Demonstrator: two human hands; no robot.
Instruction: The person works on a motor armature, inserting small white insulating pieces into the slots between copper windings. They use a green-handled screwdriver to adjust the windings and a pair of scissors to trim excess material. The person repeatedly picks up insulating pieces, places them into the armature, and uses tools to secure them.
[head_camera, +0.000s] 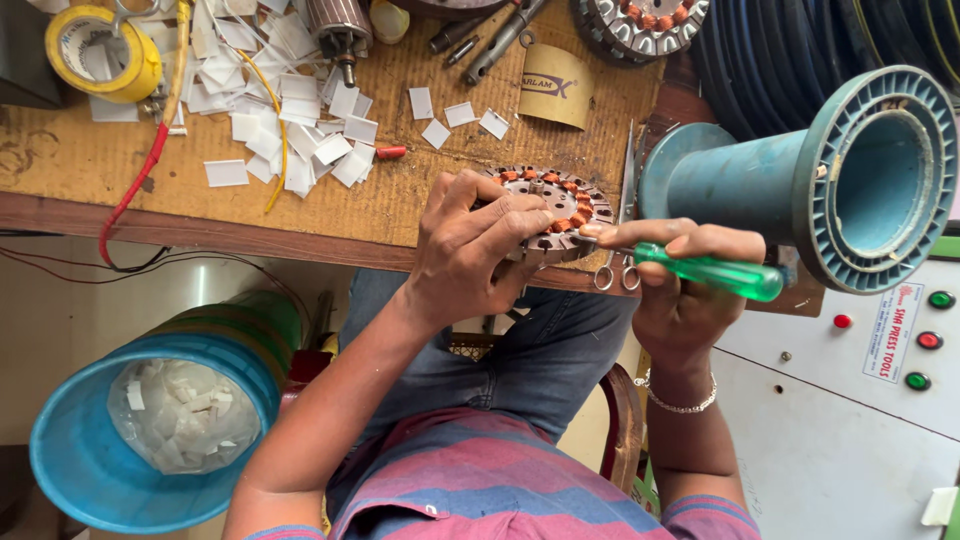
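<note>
Left hand (470, 250) clamps wound stator (555, 210) at wooden bench (90, 170) edge, right hand (680, 285) gripping green-handled screwdriver (710, 272), tip on stator; blue bucket (70, 470) below holds white paper scraps (185, 415).

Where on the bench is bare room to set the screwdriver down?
Bare wood lies between the red wire and the stator, along the bench front edge. Paper slips crowd the middle; the spool fills the right end.
</note>
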